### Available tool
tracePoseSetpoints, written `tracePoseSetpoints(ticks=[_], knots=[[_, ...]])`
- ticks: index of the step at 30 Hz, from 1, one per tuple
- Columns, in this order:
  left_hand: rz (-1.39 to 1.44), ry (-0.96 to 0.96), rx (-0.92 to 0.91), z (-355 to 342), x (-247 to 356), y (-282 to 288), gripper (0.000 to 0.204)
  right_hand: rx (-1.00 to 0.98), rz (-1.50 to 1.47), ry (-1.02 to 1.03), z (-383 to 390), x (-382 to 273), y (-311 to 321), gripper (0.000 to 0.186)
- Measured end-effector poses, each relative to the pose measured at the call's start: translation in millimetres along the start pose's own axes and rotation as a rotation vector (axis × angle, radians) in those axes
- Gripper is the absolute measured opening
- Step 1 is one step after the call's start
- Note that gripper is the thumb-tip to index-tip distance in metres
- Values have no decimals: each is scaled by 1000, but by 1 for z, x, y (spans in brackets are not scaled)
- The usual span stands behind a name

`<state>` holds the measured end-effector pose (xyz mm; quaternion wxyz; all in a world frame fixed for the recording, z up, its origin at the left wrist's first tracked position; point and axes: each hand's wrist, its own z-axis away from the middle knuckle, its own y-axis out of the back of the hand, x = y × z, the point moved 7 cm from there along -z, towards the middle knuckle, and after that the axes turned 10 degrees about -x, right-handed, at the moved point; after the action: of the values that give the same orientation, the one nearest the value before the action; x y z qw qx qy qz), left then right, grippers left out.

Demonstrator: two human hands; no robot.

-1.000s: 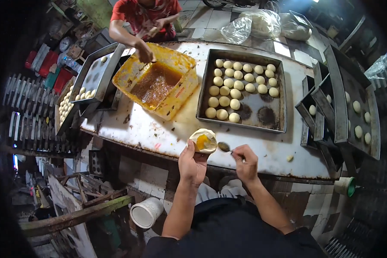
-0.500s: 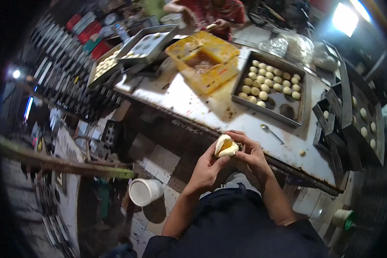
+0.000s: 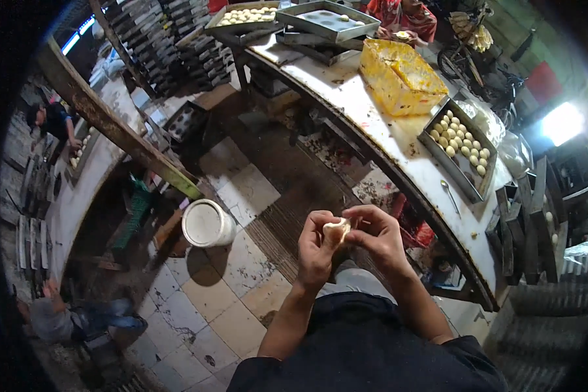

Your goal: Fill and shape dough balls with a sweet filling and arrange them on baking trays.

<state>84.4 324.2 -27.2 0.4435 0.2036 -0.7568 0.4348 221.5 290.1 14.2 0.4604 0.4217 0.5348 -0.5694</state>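
The piece of pale dough (image 3: 336, 230) is held in front of the body, above the tiled floor (image 3: 242, 307) and clear of the counter (image 3: 398, 147).

1. Support. The left hand (image 3: 315, 251) cups the dough from below and behind. Its fingers (image 3: 310, 228) are curled closed against the piece. Keep this hand as the cradle, so the dough does not sag or slip.

2. Closing. The right hand (image 3: 375, 236) meets the dough from the other side, with its fingers (image 3: 356, 215) bent over the top and pinched together on the upper edge. Judged from this posture, the step in hand is gathering and sealing the dough into a ball. Pinch a little at a time and turn the piece in the cradle between pinches. Use light pressure, since a hard squeeze would probably tear the skin or flatten the shape. Whether any filling lies inside cannot be seen.

3. Surroundings. A white bucket (image 3: 206, 223) stands on the floor to the left. On the counter to the right lie a spoon (image 3: 449, 196), a metal tray of dough balls (image 3: 462, 147) and, farther off, a yellow tub (image 3: 402, 75). More trays (image 3: 336, 19) stand at the far end, beside a person in red (image 3: 405, 16).
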Motion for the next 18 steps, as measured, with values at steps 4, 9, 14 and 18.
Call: tracePoseSetpoints(ticks=[4,9,14,18], knots=[[-439,-126,-44,19,44,-13,36,-12,114,122,13,8,0,21],[-283,45,111,27,22,-12,27,6,472,292,47,-17,-24,13],[-434,37,-175,31,-5,-100,33,208,133,96,105,-13,57,17],[-618,-30,-366,31,-44,-202,29,275,85,47,185,4,148,18]])
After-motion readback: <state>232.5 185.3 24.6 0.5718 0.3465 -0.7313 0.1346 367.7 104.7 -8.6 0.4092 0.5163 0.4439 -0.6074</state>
